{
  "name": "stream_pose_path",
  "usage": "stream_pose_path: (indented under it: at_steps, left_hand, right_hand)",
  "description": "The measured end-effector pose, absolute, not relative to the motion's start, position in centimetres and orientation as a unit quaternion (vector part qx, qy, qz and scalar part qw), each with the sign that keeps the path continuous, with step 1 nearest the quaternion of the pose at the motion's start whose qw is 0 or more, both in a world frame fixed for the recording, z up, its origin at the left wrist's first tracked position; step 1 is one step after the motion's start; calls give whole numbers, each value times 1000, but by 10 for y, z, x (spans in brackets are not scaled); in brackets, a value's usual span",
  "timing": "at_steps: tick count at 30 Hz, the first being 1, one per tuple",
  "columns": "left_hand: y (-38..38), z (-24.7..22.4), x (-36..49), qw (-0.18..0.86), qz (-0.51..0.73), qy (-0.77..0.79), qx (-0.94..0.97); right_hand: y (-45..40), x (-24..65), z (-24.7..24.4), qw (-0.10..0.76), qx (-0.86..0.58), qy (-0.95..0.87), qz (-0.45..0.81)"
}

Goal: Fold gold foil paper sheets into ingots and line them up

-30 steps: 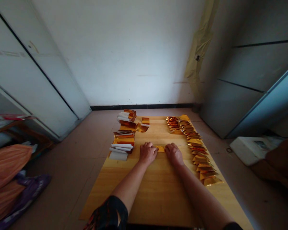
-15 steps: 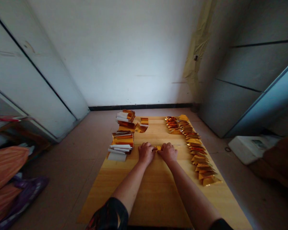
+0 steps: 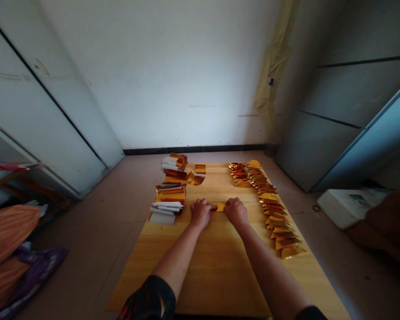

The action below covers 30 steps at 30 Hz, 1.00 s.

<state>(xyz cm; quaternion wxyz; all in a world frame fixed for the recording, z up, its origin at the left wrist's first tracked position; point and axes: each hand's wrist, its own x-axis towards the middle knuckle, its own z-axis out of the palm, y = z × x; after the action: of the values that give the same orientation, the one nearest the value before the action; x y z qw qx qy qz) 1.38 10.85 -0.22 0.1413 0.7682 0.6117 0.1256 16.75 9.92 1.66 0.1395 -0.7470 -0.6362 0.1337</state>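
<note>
A small piece of gold paper (image 3: pixel 220 207) lies on the wooden table (image 3: pixel 216 253) between my two hands. My left hand (image 3: pixel 202 213) is closed, its fingertips at the paper's left end. At the right end, my right hand (image 3: pixel 236 211) has its fingers curled together on the paper. Loose gold and white sheets (image 3: pixel 170 193) are heaped along the table's left edge, with a small gold sheet (image 3: pixel 200 169) near the back. A long row of folded gold paper pieces (image 3: pixel 275 209) runs down the right edge.
Behind the table stands a white wall (image 3: pixel 186 89). A white box (image 3: pixel 340 206) is on the floor at the right, near a grey cabinet (image 3: pixel 320 133). Orange and purple bags (image 3: pixel 10 235) lie at the left.
My hands have moved slightly apart, and more of the gold paper shows between them. The heaps on both sides look the same.
</note>
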Motion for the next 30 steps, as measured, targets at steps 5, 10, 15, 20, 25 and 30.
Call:
stream_pose_path:
  at_steps: [5, 10, 15, 20, 25, 30]
  left_hand:
    - [108, 1, 15, 133, 112, 621, 764]
    - [109, 6, 15, 140, 112, 630, 756]
    - [107, 4, 11, 133, 118, 641, 747]
    - [105, -2, 7, 134, 143, 648, 736]
    - [104, -1, 6, 152, 161, 650, 727]
    - [106, 0, 7, 167, 161, 654, 720]
  right_hand:
    - [103, 149, 13, 179, -670, -702, 163]
    - [109, 145, 12, 129, -681, -696, 188]
    - [111, 146, 13, 109, -682, -702, 175]
    - [110, 136, 15, 83, -706, -684, 161]
    - [117, 136, 12, 93, -714, -673, 170]
    - [124, 156, 3, 132, -687, -683, 208]
